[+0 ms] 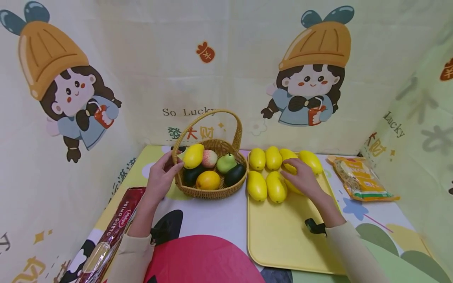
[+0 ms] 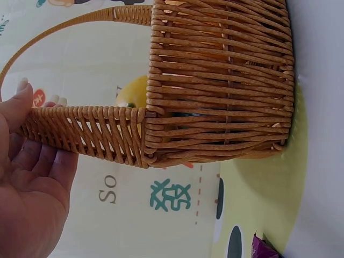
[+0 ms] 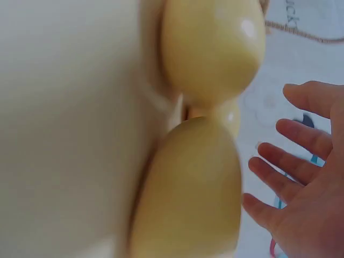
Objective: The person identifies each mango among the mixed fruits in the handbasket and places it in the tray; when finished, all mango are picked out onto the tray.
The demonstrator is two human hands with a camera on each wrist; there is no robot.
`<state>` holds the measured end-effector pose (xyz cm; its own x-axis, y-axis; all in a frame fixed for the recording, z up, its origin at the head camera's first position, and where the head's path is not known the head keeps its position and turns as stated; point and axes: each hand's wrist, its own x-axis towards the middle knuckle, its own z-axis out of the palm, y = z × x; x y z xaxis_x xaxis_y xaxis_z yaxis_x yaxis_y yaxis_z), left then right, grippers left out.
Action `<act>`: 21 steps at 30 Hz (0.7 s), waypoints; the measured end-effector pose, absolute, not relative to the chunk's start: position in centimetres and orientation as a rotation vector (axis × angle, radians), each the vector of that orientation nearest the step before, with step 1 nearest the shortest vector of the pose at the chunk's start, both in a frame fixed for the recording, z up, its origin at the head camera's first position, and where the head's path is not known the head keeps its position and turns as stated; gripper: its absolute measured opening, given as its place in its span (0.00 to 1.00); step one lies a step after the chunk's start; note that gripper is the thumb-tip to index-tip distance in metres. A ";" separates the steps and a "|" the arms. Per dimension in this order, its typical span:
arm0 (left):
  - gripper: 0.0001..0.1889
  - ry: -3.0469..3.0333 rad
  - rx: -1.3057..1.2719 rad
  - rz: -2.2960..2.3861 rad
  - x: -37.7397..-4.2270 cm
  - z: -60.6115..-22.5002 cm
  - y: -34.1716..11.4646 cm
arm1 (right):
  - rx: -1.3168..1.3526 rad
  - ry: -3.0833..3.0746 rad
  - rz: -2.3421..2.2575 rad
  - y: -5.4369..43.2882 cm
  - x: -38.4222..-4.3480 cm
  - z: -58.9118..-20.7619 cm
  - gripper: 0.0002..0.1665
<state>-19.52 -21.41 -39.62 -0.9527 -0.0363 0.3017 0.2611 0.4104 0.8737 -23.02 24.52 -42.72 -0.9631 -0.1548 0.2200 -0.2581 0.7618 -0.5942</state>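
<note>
A wicker basket (image 1: 209, 194) stands at the back of the table. My left hand (image 1: 161, 177) grips the left side of its handle (image 2: 80, 129), thumb on one side and fingers on the other. In the basket are a yellow mango (image 1: 193, 156) on top, an orange-yellow fruit (image 1: 208, 180), a peach (image 1: 209, 158), a green pear (image 1: 227, 163) and dark avocado-like fruits (image 1: 235, 175). My right hand (image 1: 302, 179) hovers with spread fingers over several yellow mangoes (image 1: 277, 186) in two rows; nothing is between its fingers in the right wrist view.
The mangoes lie at the far end of a yellow tray (image 1: 276, 236), right of the basket. A plastic food packet (image 1: 361, 179) lies right of the tray. A long dark-red package (image 1: 122, 220) lies by the left forearm. Printed cloth (image 1: 233, 78) hangs behind the table.
</note>
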 end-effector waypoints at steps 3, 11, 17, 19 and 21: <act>0.25 -2.400 -0.192 -1.565 -19.5 -39.6 -21.4 | 0.407 -2.772 0.987 22.9 -23.6 -42.2 0.24; 0.27 -2.397 -0.194 -1.581 -19.6 -39.4 -21.4 | 0.607 -2.733 1.121 17.2 -24.7 -40.2 0.26; 0.25 -2.394 -0.189 -1.590 -19.5 -39.5 -21.4 | 0.785 -2.709 1.083 12.7 -26.2 -40.6 0.28; 0.25 -2.393 -0.189 -1.595 -19.5 -39.4 -21.4 | 0.825 -2.689 1.077 11.4 -26.6 -40.8 0.29; 0.25 -2.391 -0.193 -1.601 -19.5 -39.4 -21.3 | 0.848 -2.681 1.065 10.2 -26.8 -41.0 0.29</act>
<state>-19.48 -21.34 -39.38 -0.9583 -0.0321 0.2841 0.2504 0.3851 0.8882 -26.85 10.19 -41.04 -0.8327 -0.4530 0.3184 -0.5480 0.5921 -0.5909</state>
